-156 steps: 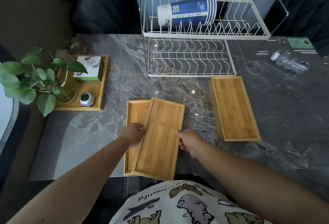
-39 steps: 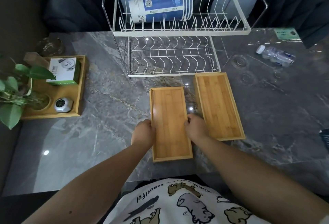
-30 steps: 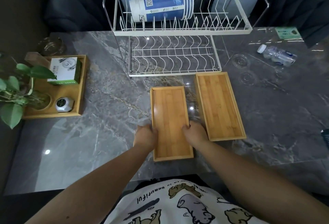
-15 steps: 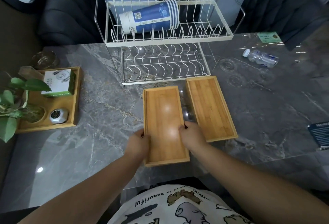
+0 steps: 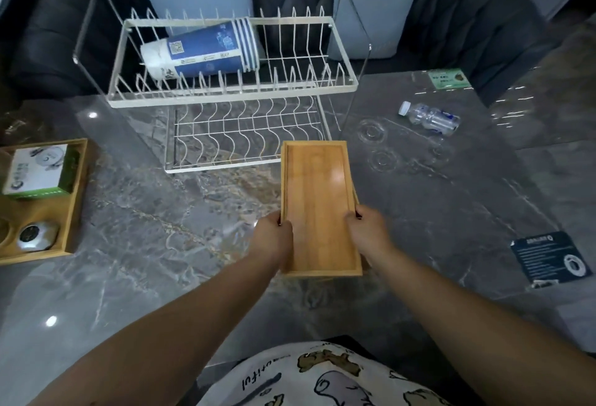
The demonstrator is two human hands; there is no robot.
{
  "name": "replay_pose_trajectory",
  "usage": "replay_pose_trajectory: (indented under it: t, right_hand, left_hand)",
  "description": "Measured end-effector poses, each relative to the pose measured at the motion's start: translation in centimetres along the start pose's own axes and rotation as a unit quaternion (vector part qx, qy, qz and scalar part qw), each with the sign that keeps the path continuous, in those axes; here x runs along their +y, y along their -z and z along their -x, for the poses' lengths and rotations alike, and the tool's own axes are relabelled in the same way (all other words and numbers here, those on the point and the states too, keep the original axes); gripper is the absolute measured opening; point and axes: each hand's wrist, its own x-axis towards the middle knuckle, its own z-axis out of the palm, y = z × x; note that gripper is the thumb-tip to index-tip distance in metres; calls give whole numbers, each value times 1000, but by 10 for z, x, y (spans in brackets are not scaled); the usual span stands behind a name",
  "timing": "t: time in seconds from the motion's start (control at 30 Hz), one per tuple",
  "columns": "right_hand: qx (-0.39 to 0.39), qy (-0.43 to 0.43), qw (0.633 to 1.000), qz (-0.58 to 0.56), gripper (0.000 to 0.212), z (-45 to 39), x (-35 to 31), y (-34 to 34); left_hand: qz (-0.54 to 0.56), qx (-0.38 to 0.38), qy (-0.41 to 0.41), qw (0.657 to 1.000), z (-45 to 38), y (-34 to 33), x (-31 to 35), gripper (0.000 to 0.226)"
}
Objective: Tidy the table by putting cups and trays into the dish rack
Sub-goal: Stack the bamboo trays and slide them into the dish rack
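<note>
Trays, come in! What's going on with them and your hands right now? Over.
Left hand and right hand grip the stacked trays, one on each long side. Trays in front of dish rack, not in yet. Cups already on top tier.

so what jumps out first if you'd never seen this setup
The bamboo tray at centre, gripped on its long sides by the left hand and right hand; edges of another tray show beneath. Behind it stands the white dish rack, with blue cups lying sideways in its top tier.

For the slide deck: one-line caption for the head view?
Both hands hold stacked bamboo trays before the dish rack.
</note>
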Motion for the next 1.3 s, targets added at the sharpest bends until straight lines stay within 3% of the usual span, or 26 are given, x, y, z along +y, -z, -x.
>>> replay_pose_trajectory:
  t: [0.47,0.73,0.93,1.1,1.3]
  right_hand:
    - [-77,25,995,56,28,-47,44,23]
    - [-61,37,994,85,26,-45,51,20]
    - [-131,-23,989,-64,30,-31,55,30]
    - [-185,-78,965,-168,38,-6,75,24]
    - [-192,-137,944,-232,35,-3,82,13]
  left_hand:
    - [-22,53,28,998,4,-66,1,34]
    - [-15,52,37,998,11,-70,-2,33]
    - [157,-34,81,984,15,-64,-21,37]
    - [242,-90,65,964,21,-71,-44,62]
    - [297,-95,68,948,22,-78,-50,52]
